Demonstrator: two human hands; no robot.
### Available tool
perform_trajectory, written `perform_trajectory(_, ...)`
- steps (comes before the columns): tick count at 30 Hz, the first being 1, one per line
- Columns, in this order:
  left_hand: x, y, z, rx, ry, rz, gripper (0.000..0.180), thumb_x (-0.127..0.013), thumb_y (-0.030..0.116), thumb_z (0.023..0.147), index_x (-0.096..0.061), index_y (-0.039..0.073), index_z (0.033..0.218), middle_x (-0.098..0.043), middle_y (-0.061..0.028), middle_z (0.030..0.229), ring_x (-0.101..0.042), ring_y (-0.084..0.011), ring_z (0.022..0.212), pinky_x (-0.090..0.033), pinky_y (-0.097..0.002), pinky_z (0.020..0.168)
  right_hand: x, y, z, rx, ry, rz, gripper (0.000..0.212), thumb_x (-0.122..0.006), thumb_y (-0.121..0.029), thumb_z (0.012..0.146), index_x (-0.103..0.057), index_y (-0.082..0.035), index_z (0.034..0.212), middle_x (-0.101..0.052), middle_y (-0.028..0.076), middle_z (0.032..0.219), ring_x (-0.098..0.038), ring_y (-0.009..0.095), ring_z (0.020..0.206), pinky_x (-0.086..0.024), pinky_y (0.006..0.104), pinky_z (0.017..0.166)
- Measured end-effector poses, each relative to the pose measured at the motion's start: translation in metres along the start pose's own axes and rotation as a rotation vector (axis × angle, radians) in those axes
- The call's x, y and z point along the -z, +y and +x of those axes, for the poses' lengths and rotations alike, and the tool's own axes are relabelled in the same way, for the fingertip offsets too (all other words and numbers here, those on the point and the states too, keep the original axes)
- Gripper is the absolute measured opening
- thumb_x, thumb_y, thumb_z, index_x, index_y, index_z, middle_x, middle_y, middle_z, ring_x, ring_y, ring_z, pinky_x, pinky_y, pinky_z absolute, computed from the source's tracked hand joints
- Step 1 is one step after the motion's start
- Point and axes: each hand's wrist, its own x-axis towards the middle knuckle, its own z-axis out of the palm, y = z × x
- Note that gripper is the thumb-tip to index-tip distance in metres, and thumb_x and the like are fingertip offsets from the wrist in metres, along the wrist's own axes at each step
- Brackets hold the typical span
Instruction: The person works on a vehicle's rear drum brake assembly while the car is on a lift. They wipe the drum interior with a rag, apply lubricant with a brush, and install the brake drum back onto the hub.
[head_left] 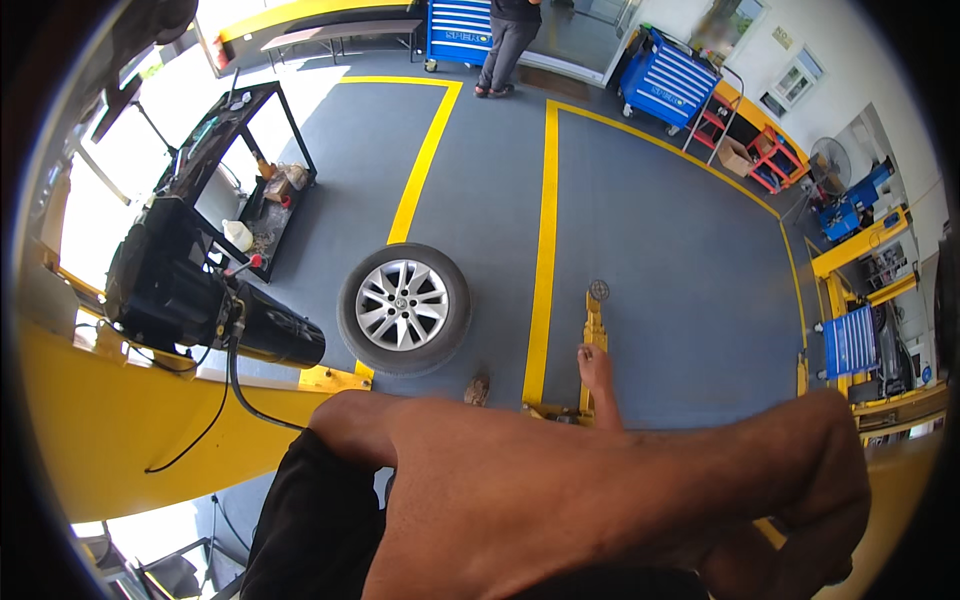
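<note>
A bare arm, seemingly my left, crosses the lower view very close up. It bends at the far right, where shadow and the view's edge hide any fingers of that hand. Beyond it, my right hand reaches down, small in view, with its fingers curled in. It is at the yellow lift arm, which ends in a round pad. Whether it touches the lift arm or holds something small, I cannot make out. A wheel with a silver rim lies flat on the floor to the left.
A black motor unit sits by a yellow lift beam on the left. Behind it stands a black workbench. Blue tool cabinets line the back. A person stands there. Yellow lines mark the grey floor.
</note>
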Motion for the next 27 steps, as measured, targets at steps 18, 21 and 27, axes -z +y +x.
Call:
perform_trajectory(18,0.592,0.341,-0.104,1.014,0.952,2.368,0.036,-0.068,0.039,0.103,-0.061,0.008,0.120,-0.074,-0.0102,0.111,-0.069,-0.0274,0.113,-0.049,-0.0483,0.104,-0.102,0.135,0.340,-0.903,-0.543,-0.081,0.019,-0.065,-0.012,0.096,-0.076,0.000,0.106,-0.073,0.015,0.084,-0.069,0.027,0.065,-0.054,0.0387,0.060)
perform_trajectory(21,0.654,0.368,-0.218,1.439,1.062,2.106,0.041,-0.066,0.043,0.102,-0.065,0.008,0.123,-0.073,-0.0117,0.115,-0.069,-0.0306,0.114,-0.049,-0.0490,0.105,-0.075,0.128,0.484,-0.859,-0.466,-0.173,0.019,-0.065,-0.010,0.096,-0.076,0.001,0.105,-0.072,0.015,0.080,-0.068,0.027,0.060,-0.053,0.0388,0.056)
perform_trajectory(27,0.581,0.415,-0.273,1.145,1.969,1.633,0.045,-0.065,0.040,0.102,-0.064,0.006,0.130,-0.073,-0.0172,0.123,-0.070,-0.0361,0.114,-0.055,-0.0465,0.096,-0.015,0.046,0.907,-0.337,-0.185,0.152,0.028,-0.052,-0.002,0.092,-0.074,0.001,0.109,-0.066,0.013,0.072,-0.061,0.018,0.053,-0.045,0.0301,0.044)
